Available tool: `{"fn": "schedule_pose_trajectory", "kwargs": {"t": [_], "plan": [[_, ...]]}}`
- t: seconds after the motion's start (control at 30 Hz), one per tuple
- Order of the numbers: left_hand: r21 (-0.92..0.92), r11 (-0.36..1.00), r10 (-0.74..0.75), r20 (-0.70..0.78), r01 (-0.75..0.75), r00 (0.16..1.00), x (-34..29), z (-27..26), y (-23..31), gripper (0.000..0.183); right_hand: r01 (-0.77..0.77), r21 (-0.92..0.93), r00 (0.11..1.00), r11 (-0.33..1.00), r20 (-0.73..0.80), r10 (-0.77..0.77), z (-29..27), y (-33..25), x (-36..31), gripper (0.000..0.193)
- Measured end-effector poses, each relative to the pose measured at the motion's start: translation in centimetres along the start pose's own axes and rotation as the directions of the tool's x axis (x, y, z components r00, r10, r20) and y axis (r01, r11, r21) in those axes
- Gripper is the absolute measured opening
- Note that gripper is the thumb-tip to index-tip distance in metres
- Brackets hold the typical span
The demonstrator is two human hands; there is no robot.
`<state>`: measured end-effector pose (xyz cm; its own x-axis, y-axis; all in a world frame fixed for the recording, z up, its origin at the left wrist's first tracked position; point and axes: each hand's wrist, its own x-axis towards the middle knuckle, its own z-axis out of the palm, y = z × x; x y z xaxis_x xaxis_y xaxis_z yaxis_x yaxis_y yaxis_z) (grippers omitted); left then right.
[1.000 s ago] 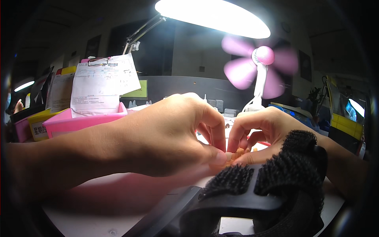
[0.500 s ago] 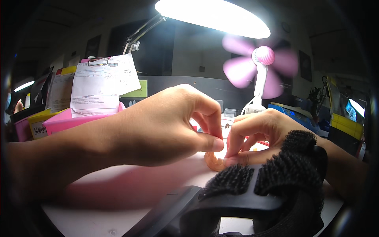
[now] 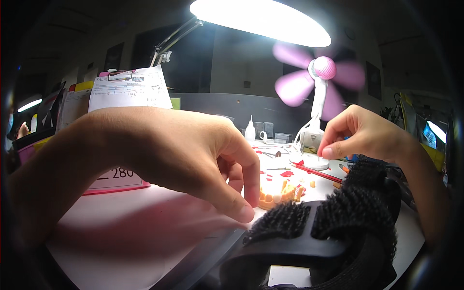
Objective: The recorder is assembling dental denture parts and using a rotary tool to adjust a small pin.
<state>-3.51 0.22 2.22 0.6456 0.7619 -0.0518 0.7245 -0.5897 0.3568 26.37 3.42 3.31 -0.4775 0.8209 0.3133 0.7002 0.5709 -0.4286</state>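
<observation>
A tan dental cast (image 3: 268, 201) with a row of teeth sits on the white table, its near side partly hidden by the black bristly strap in front. My left hand (image 3: 212, 164) hangs just left of it. Its fingers curve loosely downward, thumb a little apart, and nothing shows between them. My right hand (image 3: 360, 135) is raised at the right, in front of the fan's base. There the thumb and forefinger pinch together; whatever they hold is too small to make out.
A red pencil (image 3: 316, 172) and red scraps (image 3: 287, 174) lie behind the cast. Farther back stand a white squeeze bottle (image 3: 250, 132) and a spinning pink fan (image 3: 325, 67). A bright lamp (image 3: 261, 21) hangs overhead. Clipped papers (image 3: 128, 89) stand at the left.
Both hands were together at the cast. My right hand has moved up and right, away from it; my left has shifted slightly nearer and lower, uncovering the cast and the tabletop behind.
</observation>
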Motion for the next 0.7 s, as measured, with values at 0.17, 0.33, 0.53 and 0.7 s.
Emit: {"fn": "schedule_pose_trajectory", "kwargs": {"t": [0.17, 0.33, 0.53, 0.7], "plan": [[-0.074, 0.993, 0.070, -0.227, -0.089, 0.971, 0.6, 0.0, -0.8, 0.031, -0.241, -0.144, 0.945, 0.960, 0.189, 0.265, -1.1, 1.6, -0.8, 0.019], [-0.157, 0.960, 0.184, -0.267, -0.231, 0.946, 1.9, 1.7, -0.8, 0.026, -0.305, -0.099, 0.938, 0.947, 0.140, 0.317, -1.7, 2.5, -0.8, 0.020], [-0.065, 0.983, 0.151, -0.272, -0.174, 0.950, 1.3, 2.8, -0.4, 0.031, -0.173, -0.057, 0.975, 0.983, 0.134, 0.179, -0.1, 1.4, -0.1, 0.023], [-0.032, 0.983, 0.166, -0.250, -0.179, 0.954, 2.1, 2.2, -0.3, 0.026, -0.124, 0.011, 0.982, 0.992, 0.144, 0.121, 1.1, 0.9, 0.2, 0.025]]}}
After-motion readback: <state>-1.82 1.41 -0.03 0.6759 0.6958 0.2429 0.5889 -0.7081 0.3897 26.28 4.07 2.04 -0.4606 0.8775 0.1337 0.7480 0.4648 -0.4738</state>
